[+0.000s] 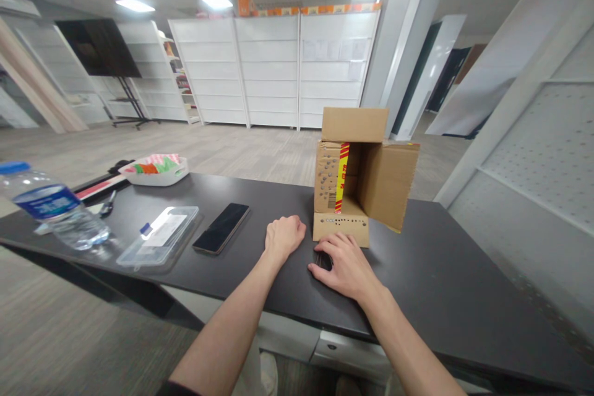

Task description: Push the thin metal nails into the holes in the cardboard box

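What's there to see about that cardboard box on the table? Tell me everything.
The cardboard box stands on the black table, its open side facing the person. It looks like brown corrugated board. One flap rises at the top, another swings out to the right, and a lower flap folds down in front, marked with dark dots. The left panel bears grey spots, a barcode and yellow-and-red tape. The right hand is close to the lower flap; contact is unclear.

The right grip [344, 265] partly hides a dark object [324, 261].
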`<control>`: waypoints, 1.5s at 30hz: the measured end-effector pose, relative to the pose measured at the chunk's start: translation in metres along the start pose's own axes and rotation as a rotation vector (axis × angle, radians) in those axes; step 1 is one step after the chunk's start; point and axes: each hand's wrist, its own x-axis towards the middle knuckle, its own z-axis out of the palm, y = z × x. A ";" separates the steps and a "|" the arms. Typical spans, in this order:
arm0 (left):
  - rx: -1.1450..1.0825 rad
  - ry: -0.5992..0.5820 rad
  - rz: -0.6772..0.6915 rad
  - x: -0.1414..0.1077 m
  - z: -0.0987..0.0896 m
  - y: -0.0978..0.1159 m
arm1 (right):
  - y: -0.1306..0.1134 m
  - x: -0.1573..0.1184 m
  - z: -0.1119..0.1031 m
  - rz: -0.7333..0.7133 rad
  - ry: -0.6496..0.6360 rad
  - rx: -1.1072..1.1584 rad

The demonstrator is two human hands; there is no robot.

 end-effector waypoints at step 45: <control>0.002 -0.006 0.020 0.003 0.005 -0.004 | 0.004 -0.003 -0.008 -0.024 -0.076 0.065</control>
